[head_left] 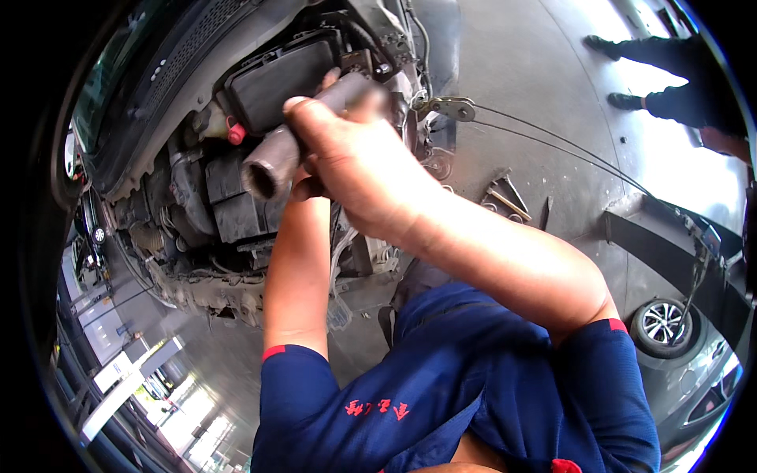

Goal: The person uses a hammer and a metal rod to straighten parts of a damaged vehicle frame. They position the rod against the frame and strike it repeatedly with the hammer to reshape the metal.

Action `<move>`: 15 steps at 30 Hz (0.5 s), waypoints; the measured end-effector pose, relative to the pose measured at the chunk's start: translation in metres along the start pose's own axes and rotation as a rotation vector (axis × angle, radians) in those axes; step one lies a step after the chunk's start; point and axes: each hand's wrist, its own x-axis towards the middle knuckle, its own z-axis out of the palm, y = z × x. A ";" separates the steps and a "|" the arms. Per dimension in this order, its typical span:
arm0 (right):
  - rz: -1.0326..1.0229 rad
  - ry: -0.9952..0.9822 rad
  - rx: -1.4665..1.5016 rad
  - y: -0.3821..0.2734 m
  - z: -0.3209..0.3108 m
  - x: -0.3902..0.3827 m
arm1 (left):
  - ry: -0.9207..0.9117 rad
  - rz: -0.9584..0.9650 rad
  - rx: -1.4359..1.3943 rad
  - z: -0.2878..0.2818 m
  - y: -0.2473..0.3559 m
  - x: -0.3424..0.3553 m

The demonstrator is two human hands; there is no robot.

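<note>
My right hand (355, 158) is closed around a thick, worn metal pipe (280, 148), brownish grey, held at a slant over the engine bay. The pipe's hollow end points down to the left, and its other end is partly covered by my fingers and blurred. My left arm reaches up beneath the pipe. Most of my left hand (309, 186) is hidden behind the pipe and my right hand, so its grip cannot be made out. Just past the hands lies a black rectangular cover (276, 83) in the engine bay.
A red cap (236, 132) sits left of the pipe. From a pulley block (453, 109) at the car's front corner, two taut cables (560, 142) run right to a dark metal frame (662, 244). Metal tools (509, 197) lie on the floor. Another person (670, 79) stands far right.
</note>
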 end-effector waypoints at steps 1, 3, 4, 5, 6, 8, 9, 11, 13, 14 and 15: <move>0.019 0.011 0.018 -0.002 0.006 0.000 | 0.001 0.018 -0.016 0.002 -0.003 0.001; -0.093 0.001 -0.079 -0.004 0.003 -0.002 | 0.071 0.162 0.275 0.007 -0.013 0.013; -0.145 -0.090 -0.181 -0.003 -0.008 -0.003 | 0.144 0.277 0.573 0.003 -0.028 0.026; -0.199 -0.191 -0.279 -0.007 -0.016 -0.010 | 0.213 0.401 0.880 0.005 -0.035 0.034; -0.175 -0.236 -0.322 -0.004 -0.024 -0.018 | 0.278 0.527 1.189 0.005 -0.042 0.038; -0.054 -0.248 -0.351 0.011 -0.050 -0.034 | 0.346 0.657 1.571 0.007 -0.043 0.047; -0.016 -0.306 -0.484 0.019 -0.075 -0.042 | 0.370 0.803 1.600 0.002 -0.046 0.050; -0.006 -0.295 -0.751 0.034 -0.140 -0.073 | 0.342 0.885 1.442 0.000 -0.052 0.055; 0.195 0.033 -0.931 0.068 -0.221 -0.109 | 0.357 0.931 1.457 -0.005 -0.054 0.055; 0.410 0.316 -0.902 0.062 -0.240 -0.129 | 0.357 0.970 1.497 -0.014 -0.051 0.058; 0.254 0.531 -0.999 0.097 -0.298 -0.157 | 0.380 0.991 1.507 -0.007 -0.053 0.062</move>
